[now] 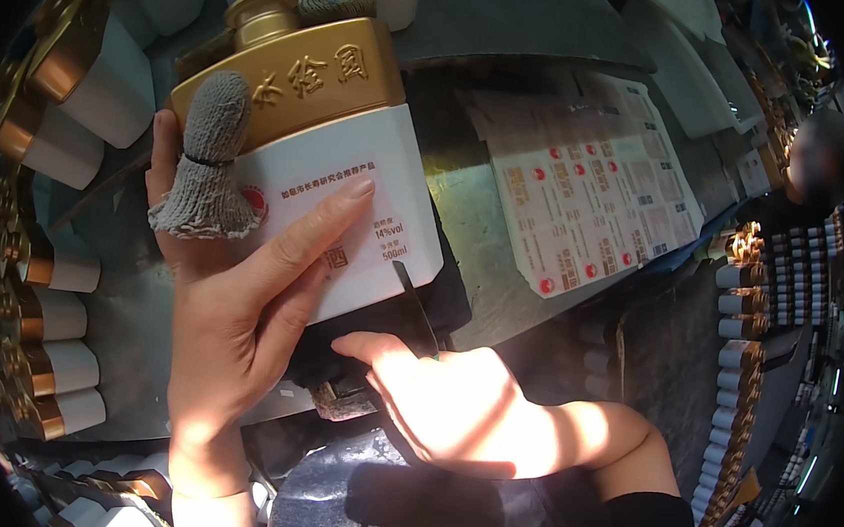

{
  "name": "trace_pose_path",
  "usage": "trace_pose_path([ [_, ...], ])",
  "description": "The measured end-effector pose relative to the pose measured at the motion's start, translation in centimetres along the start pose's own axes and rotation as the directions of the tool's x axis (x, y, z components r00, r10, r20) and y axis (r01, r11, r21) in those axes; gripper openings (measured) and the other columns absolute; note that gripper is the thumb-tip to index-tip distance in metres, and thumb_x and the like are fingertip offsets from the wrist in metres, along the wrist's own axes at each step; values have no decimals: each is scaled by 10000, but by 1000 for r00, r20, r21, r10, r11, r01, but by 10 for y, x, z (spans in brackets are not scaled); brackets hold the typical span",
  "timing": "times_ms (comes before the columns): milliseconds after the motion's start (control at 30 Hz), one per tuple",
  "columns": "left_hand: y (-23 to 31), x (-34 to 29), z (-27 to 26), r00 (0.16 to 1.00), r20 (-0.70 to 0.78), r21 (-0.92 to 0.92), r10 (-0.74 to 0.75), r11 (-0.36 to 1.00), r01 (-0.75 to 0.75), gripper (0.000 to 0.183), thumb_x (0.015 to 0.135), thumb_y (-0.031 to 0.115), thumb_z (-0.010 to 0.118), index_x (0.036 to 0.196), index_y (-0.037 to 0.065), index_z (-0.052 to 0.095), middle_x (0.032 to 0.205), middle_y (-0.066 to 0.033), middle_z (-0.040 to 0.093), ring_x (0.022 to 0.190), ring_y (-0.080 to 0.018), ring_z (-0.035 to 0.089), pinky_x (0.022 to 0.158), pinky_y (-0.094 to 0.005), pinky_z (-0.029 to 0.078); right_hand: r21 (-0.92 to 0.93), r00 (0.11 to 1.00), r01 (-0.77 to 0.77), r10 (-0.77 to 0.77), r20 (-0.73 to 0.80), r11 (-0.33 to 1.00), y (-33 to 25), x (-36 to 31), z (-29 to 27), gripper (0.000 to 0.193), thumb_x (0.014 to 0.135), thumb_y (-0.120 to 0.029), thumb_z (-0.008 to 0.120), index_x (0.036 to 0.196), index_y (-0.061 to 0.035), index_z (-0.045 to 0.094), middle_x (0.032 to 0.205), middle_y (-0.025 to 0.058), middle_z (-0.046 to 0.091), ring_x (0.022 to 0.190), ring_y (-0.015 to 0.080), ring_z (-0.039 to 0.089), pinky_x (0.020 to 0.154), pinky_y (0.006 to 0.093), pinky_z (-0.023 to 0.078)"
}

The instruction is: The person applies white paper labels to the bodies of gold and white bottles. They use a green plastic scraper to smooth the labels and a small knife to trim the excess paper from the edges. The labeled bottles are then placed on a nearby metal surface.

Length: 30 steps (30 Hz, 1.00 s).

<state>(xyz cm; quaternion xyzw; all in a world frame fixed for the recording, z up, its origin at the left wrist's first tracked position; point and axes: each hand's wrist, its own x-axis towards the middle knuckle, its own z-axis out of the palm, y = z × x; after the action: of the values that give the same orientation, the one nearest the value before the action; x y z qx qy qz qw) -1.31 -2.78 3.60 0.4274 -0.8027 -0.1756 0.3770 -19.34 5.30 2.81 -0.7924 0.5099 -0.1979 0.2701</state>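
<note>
1. Grey and worn, the table [484, 239] carried a sheet of stickers [589, 193] with red dots, lying flat to the right of the hands
2. Rows of white and gold bottles [76, 93] stood along the left edge, and more lined the far right side [738, 321]
3. The left hand [229, 287] grasped a flat white bottle [337, 146] with a gold shoulder and gold cap, held up and tilted slightly, above the table's near edge
4. Its thumb wore a grey knitted finger cot [208, 160] and pressed on the gold shoulder, while the fingers [315, 224] lay stretched across the label [345, 222] on the white front
5. The right hand [450, 406] sat just below the bottle, lit by strong sunlight, closed around a thin dark blade [416, 308] whose tip rested at the lower right part of the label
6. Under the bottle lay a dark cloth [443, 306]
7. Another person [817, 163] stood at the far right, blurred
</note>
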Motion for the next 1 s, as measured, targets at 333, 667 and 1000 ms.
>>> trace_pose_path([
  [333,1,4,2,999,43,-16,-14,1000,15,471,786,31,547,1207,181,698,1585,-243,66,1486,-358,70,1155,-407,164,-8,988,99,-99,-116,995,7,0,3,321,874,-72,608,1194,-56,597,563,39,558,411,175,559,376,307,447],
  [667,-4,4,5,1000,20,-38,11,999,-10,455,784,66,541,1196,168,703,1591,-224,33,1478,-368,110,1160,-425,185,-78,986,136,-143,-90,988,6,2,-1,352,868,-99,621,1214,-49,574,643,67,611,441,191,596,400,305,474],
  [1000,-32,-10,-2,974,-194,-215,-115,974,72,545,950,303,564,1427,73,435,1511,-161,346,1431,-285,258,1157,-420,224,24,923,172,-152,-354,985,11,-4,-63,244,858,-45,643,1092,0,588,836,70,630,550,118,564,571,225,473],
])
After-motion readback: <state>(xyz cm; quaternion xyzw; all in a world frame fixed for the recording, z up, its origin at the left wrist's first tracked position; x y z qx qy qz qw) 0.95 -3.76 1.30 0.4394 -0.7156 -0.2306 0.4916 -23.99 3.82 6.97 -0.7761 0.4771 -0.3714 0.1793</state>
